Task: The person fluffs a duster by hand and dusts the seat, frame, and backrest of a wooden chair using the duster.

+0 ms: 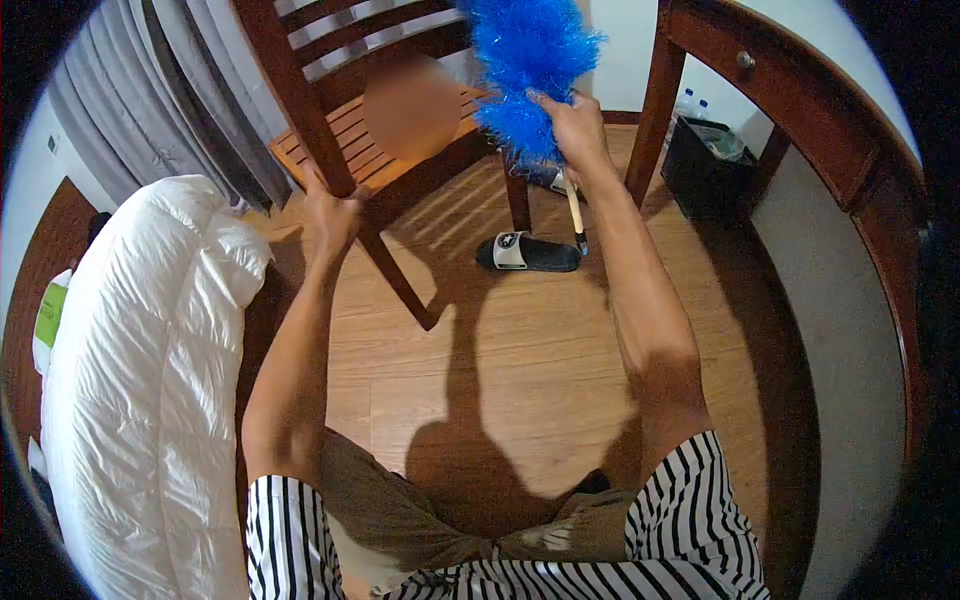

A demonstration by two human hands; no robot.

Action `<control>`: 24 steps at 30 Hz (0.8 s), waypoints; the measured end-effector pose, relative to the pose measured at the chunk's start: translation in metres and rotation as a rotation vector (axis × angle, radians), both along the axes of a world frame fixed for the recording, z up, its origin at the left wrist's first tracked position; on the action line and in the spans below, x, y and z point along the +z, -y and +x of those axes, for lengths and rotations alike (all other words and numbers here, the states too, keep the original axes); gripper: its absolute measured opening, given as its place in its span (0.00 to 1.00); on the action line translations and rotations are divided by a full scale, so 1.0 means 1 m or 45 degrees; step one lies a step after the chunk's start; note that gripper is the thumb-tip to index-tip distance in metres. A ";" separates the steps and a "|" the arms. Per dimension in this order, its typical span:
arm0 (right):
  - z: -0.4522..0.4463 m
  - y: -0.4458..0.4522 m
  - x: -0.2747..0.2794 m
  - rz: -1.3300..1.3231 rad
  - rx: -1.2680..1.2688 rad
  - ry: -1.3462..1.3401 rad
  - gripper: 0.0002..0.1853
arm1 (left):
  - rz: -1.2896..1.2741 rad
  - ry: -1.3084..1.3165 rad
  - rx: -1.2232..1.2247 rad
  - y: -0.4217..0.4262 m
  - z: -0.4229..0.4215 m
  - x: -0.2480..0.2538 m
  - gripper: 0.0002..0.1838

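Note:
My right hand (580, 132) is closed around a feather duster (530, 50) with shiny blue bristles, gripping it low on the fluffy part. The duster's pale stick handle (575, 205) points down below my fist. My left hand (331, 212) is wrapped round the dark back post of a wooden chair (285, 85), which looks tilted. The chair has a slatted, lighter seat (310, 140); a round blurred patch covers part of it. The duster is held beside the chair's back, at its right.
Black slippers (528, 254) lie on the wooden floor (500, 370) under the chair. A bed with a white duvet (150, 380) is at left, before grey curtains (165, 90). A wooden desk (800, 90) stands at right, near a black bin (700, 170) and plastic bottles.

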State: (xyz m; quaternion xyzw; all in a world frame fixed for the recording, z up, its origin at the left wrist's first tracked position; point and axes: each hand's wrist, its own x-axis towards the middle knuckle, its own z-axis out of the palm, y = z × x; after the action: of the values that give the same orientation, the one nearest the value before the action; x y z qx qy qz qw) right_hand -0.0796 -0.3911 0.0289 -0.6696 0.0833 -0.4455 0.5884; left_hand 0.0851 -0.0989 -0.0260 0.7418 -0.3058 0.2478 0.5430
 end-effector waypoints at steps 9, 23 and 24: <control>-0.005 0.011 -0.019 0.213 0.294 0.064 0.25 | -0.075 -0.079 -0.238 -0.048 0.034 -0.011 0.25; 0.015 -0.066 -0.003 0.491 0.874 0.120 0.25 | 0.044 -0.057 0.865 -0.081 0.039 -0.004 0.52; 0.019 -0.074 0.001 0.561 0.917 0.114 0.25 | 0.159 -0.082 1.024 -0.075 0.039 -0.013 0.54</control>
State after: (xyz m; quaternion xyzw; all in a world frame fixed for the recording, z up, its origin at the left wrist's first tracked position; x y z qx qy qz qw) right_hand -0.0603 -0.3167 0.0298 -0.4942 -0.0884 -0.2119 0.8385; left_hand 0.1244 -0.0236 -0.0387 0.8411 0.0113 0.3981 0.3660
